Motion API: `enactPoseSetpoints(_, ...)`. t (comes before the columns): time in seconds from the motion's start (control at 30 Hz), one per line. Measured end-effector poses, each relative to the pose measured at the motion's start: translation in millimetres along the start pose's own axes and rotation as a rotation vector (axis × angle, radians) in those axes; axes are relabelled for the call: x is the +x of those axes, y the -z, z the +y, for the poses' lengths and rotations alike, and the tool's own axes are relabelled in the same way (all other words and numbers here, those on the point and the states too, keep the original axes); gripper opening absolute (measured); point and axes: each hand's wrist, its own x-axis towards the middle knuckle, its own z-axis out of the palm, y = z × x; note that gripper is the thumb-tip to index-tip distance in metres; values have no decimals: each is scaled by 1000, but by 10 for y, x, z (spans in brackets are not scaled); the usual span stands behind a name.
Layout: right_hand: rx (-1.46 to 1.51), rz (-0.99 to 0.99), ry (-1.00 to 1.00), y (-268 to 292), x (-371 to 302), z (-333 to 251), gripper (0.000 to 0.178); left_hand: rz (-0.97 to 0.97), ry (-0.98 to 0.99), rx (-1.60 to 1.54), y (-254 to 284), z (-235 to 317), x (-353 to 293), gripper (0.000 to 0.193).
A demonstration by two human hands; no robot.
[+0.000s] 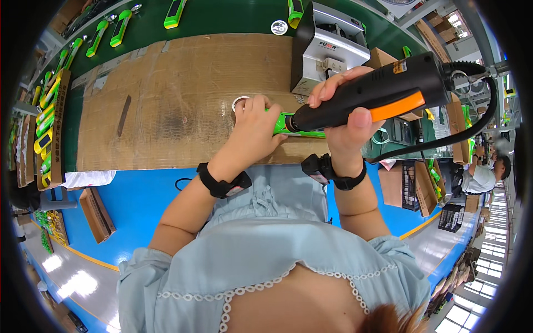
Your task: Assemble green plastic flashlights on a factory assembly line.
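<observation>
A pale blue garment [261, 250] with white looped trim [247, 289] accompanies black wristbands [207, 180].

Blue floor [136, 202], yellow floor line [111, 267], green workbench [225, 21], bright windows [456, 318]

Factory assembly workshop, dark-green workbench [222, 16], black power driver [383, 89], carton [61, 119] of green devices [46, 123], blue floor [144, 205]
</observation>
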Motion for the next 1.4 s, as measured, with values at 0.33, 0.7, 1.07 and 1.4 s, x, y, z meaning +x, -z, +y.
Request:
enactPoseSetpoints(0.33,2,12,-29,-28,-33,84,45,27,-15,27,-9,-14,-3,59)
enactPoseSetpoints(0.7,-177,-3,-132,-73,-9,120,54,93,15,21,-46,20,8,49)
enactPoseSetpoints(1.07,45,15,-60,45,19,100,45,-6,12,103,-22,-20,11,65)
enactPoseSetpoints(1.4,-267,269,379,478,857,-294,32,-116,0,37,82,-11,-22,50)
